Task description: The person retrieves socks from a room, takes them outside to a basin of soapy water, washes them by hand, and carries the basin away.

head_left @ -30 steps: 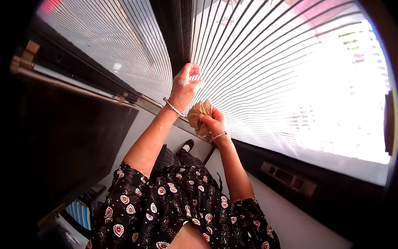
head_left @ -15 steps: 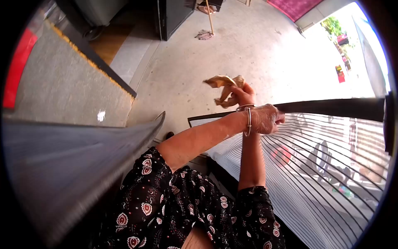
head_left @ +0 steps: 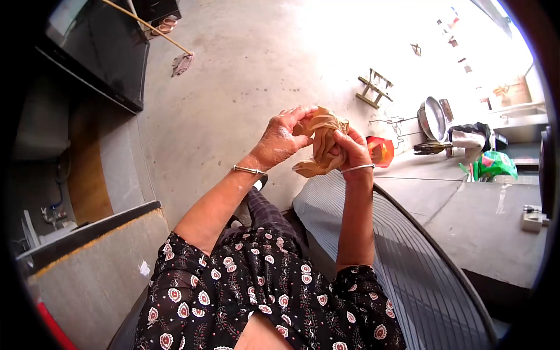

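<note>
A crumpled, thin tan piece, cloth or paper [head_left: 324, 140], is bunched up between my two hands in front of me. My right hand [head_left: 354, 150] grips it, thumb pressed on its near side. Coming from the left, my left hand [head_left: 281, 135] has its fingertips closed on the upper left edge, with the thumb below. A loose flap hangs under the hands. Each wrist wears a silver bangle. Beside my right forearm hangs a striped mesh curtain [head_left: 402, 251] with a dark border, touched by neither hand.
Concrete floor [head_left: 233, 70] stretches ahead. A mop [head_left: 182, 63] leans at the upper left near a black door [head_left: 99, 46]. A small wooden stool [head_left: 374, 87], a metal pan [head_left: 432, 118], a red bag [head_left: 380, 151] and a green bag [head_left: 497, 164] are to the right.
My left hand has let go of the curtain's dark edge and come to the tan piece. The view has swung right, and I am now past the curtain, which sits lower right.
</note>
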Demonstrator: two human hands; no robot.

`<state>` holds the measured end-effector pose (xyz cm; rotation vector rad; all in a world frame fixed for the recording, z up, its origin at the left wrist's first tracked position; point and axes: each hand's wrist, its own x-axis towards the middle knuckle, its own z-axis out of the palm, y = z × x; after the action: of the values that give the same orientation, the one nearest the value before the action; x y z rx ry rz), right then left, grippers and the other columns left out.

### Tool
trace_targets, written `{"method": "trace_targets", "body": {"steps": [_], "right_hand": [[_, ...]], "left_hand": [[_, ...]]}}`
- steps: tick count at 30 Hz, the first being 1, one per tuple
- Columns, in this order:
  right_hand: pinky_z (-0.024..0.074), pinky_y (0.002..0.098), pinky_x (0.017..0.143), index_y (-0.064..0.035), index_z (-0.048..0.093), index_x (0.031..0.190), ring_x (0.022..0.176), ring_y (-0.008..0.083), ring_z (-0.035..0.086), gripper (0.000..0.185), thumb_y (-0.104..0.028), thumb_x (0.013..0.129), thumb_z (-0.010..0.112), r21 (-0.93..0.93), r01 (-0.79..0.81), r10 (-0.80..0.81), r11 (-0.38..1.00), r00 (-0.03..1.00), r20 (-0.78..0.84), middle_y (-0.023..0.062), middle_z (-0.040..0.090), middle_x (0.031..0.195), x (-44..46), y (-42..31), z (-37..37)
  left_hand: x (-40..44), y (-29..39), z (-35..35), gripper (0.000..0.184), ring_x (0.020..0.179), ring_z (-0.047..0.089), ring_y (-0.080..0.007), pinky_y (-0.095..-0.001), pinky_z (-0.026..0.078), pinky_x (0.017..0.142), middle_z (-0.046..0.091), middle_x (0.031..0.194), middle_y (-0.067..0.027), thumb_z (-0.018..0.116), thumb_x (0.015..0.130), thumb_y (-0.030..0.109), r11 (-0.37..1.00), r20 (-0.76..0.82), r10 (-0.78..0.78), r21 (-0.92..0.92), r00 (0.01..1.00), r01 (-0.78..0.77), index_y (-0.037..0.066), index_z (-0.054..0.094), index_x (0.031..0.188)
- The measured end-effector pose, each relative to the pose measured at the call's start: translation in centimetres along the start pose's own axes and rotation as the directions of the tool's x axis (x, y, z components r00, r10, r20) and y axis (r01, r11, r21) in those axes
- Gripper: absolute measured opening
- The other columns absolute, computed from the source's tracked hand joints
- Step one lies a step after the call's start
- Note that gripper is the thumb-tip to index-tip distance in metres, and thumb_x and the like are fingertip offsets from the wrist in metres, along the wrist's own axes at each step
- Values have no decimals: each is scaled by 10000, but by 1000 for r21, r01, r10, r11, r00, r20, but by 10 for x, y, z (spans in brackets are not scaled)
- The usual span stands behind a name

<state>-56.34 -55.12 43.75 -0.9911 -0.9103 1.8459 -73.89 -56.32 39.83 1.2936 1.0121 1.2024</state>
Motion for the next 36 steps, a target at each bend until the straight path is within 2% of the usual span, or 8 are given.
{"method": "trace_targets", "body": {"steps": [2,7,10,14,18,23,29,36], "right_hand": [[407,186,513,6,572,967,550,55,479,189,-97,809,587,59,11,-9,998,999,-33,29,577,735,13,-9,-23],[457,204,542,20,552,1001,557,58,497,248,-102,792,608,211,6,6,977,998,-58,49,589,773,50,-38,-60],[488,226,577,22,550,1009,608,84,546,261,-101,788,614,275,-3,46,961,988,-151,67,606,815,72,-44,-64],[515,258,622,23,553,1020,698,137,600,284,-108,780,629,332,-21,83,943,981,-175,92,620,877,90,-56,-87],[378,193,459,-7,554,912,495,67,435,211,-212,863,550,365,-10,63,931,989,-135,36,551,724,128,-54,-98],[364,210,468,-8,542,976,514,87,436,257,-247,881,534,192,215,-134,957,922,-362,40,532,718,143,-84,-111],[427,248,806,-5,442,1211,942,96,510,511,-219,800,659,-223,222,-300,949,855,-424,27,554,1043,160,-99,-94],[509,225,667,13,553,1057,788,112,603,199,-49,876,499,14,541,-308,841,498,-811,59,616,950,160,-130,-166]], "left_hand": [[28,-1,5,371,882,557,-114,-262,454,788,611,924,-44,614,737,21,948,234,-214,-186,948,260,36,570,1106],[91,-7,18,142,851,534,-100,-267,427,815,610,872,-33,526,775,40,917,329,-223,-248,918,311,2,582,900],[122,-12,25,200,907,537,-128,-293,416,857,595,958,-54,526,769,37,860,282,-174,-424,944,285,7,552,965],[156,4,49,265,948,549,-138,-282,430,861,586,999,-61,561,786,52,923,381,-203,-233,902,307,20,525,1047],[206,-35,24,182,837,571,-96,-247,451,803,613,892,-25,551,822,73,786,463,-264,-406,846,467,17,555,995],[261,-18,19,143,742,579,-87,-225,476,670,610,840,-39,544,855,109,556,538,-357,-534,763,637,6,560,953],[304,-15,58,149,745,552,-66,-207,461,669,599,856,-25,572,828,83,782,586,-277,-323,761,533,17,561,961],[361,-33,108,153,735,554,-70,-199,463,664,590,814,-20,625,780,97,705,762,-355,-163,542,690,15,571,898]]}}
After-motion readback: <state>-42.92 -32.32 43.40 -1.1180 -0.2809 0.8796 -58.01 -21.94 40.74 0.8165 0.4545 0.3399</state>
